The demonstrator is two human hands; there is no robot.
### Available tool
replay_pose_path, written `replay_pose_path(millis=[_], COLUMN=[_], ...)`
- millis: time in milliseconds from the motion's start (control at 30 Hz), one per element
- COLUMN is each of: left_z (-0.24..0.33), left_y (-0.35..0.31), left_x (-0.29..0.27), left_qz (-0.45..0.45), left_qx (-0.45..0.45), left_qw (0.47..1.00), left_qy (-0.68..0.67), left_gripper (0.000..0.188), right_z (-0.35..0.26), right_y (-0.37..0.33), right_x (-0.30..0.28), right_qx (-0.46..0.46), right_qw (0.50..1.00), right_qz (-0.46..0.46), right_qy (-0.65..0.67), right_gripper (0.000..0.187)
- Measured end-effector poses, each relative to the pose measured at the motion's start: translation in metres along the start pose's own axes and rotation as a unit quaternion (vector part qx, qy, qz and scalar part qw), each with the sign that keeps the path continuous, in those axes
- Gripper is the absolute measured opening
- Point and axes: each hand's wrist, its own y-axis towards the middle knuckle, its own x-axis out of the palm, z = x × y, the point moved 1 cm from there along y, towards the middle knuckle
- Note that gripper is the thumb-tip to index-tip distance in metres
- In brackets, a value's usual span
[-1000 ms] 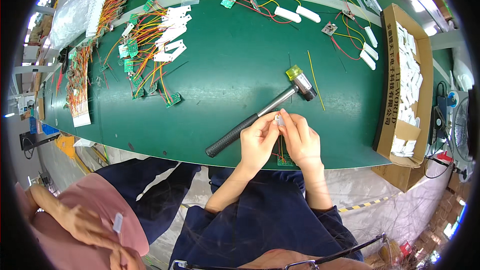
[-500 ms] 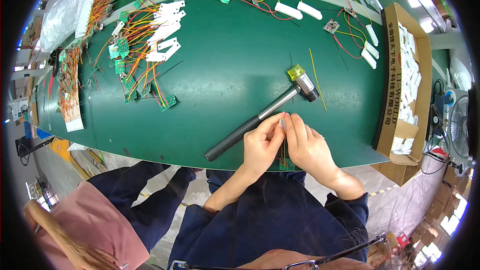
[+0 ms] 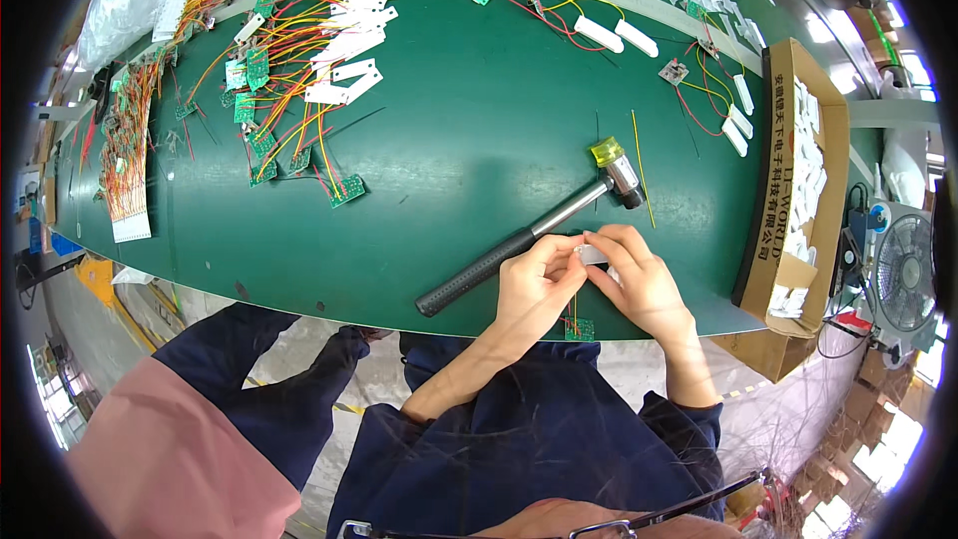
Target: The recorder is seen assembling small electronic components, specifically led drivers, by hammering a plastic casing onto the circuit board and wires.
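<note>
A small white plastic piece (image 3: 593, 255) is pinched between the fingertips of both hands, close to the table's near edge. My left hand (image 3: 537, 289) closes on its left end, thumb against fingers. Around its other end curl the thumb and fingers of my right hand (image 3: 644, 284), which partly cover it. Below the hands lies a green circuit board (image 3: 579, 329) at the edge, with thin wires running up toward my fingers. Just beyond them rests a mallet (image 3: 544, 232) with a black grip, its yellow-tipped head pointing away to the right.
Wired boards with white plastic pieces (image 3: 349, 45) are heaped at left. Wired assemblies (image 3: 599, 34) lie far right, near a cardboard box (image 3: 755, 240) of white parts. A yellow wire (image 3: 642, 170) lies by the mallet. Another person in pink (image 3: 180, 439) is at my left.
My right hand has turned and its fingers have opened out somewhat, so more of the white piece shows. The whole view has shifted slightly; the mallet lies as before.
</note>
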Motion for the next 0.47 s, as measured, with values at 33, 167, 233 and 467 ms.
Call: replay_pose_path(millis=[33,167,233,467], left_z=[-0.001,-0.001,-0.006,-0.001], left_y=[0.000,0.000,0.001,0.002], left_x=[0.000,0.000,0.001,0.000], left_qz=[-0.004,-0.014,0.003,-0.010], left_qx=[-0.001,0.007,0.044,0.022], left_qw=[1.000,0.999,0.998,0.998], left_qy=[0.000,0.041,0.046,0.051], left_gripper=[0.020,0.017,0.015,0.017], right_z=[0.003,0.013,0.014,0.008], right_y=[-0.002,-0.004,-0.005,-0.013], right_x=[0.000,0.000,0.002,0.021], right_qx=[0.001,0.001,-0.001,-0.066], right_qw=[1.000,0.998,0.997,0.980], right_qz=[0.000,0.023,0.029,0.077], right_qy=[-0.002,0.063,0.076,-0.172], right_gripper=[0.037,0.030,0.028,0.031])
